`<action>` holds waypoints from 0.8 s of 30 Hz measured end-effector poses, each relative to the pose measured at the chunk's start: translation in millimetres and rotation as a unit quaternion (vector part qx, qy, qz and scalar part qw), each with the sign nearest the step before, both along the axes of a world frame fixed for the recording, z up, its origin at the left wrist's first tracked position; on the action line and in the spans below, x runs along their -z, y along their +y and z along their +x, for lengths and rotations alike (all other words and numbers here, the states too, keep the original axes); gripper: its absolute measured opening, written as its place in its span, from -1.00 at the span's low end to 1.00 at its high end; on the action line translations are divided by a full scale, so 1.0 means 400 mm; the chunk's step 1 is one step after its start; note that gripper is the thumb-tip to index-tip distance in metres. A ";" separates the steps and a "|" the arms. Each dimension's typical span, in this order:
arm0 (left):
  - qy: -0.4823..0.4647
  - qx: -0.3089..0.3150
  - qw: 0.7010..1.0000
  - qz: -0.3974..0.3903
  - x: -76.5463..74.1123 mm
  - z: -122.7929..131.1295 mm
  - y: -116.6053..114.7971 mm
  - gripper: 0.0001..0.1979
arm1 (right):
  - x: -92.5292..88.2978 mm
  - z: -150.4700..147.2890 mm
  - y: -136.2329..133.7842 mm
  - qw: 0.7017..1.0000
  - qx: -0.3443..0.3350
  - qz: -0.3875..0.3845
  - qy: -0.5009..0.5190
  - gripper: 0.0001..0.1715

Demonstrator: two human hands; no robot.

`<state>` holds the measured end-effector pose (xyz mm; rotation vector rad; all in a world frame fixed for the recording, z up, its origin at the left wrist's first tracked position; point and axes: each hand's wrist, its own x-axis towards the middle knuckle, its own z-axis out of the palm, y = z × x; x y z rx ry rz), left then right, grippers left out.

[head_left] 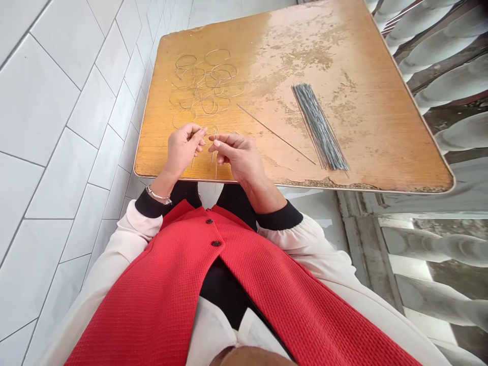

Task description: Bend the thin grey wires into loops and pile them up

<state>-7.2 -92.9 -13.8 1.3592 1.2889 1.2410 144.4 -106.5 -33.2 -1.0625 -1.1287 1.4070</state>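
At near edge of table (400, 147), pinching thin wire (216, 170) with fingertips of left hand (183, 148) and right hand (241, 155). Just beyond, scattered wire loops (208, 91); to right, single straight wire (276, 134), then grey wire bundle (320, 127).

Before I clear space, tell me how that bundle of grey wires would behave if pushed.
The wire bundle would probably fan apart, since no tie shows around it. Its straight, thin strands look springy; loose edge ones may roll.

Left hand (183, 147), right hand (243, 155) near, both pinching.
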 end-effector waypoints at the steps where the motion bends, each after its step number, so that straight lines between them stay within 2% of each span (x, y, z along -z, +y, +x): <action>1: 0.007 -0.008 1.000 0.008 -0.001 -0.003 0.006 -0.74 | 0.001 0.001 -0.004 1.000 -0.006 -0.010 -0.001 -0.77; 5: 0.026 -0.038 0.999 0.023 -0.006 -0.010 0.034 -0.72 | 0.014 0.005 -0.032 0.998 -0.029 -0.055 -0.007 -0.80; 9: 0.038 -0.031 0.999 0.007 -0.011 -0.013 0.066 -0.69 | 0.036 0.009 -0.065 0.993 -0.055 -0.082 -0.063 -0.78; 13: 0.080 -0.009 0.996 -0.024 -0.010 -0.012 0.099 -0.68 | 0.044 0.016 -0.085 0.978 -0.058 -0.009 -0.199 -0.74; 18: 0.141 0.024 0.990 -0.013 0.016 0.003 0.152 -0.65 | 0.040 0.034 -0.096 0.914 -0.024 0.071 -0.398 -0.54; 21: 0.159 0.037 0.986 -0.017 0.040 0.018 0.191 -0.64 | 0.044 0.044 -0.095 0.898 -0.006 0.093 -0.430 -0.56; 24: 0.205 0.035 0.978 0.002 0.055 0.024 0.225 -0.61 | 0.047 0.050 -0.091 0.897 -0.011 0.107 -0.429 -0.62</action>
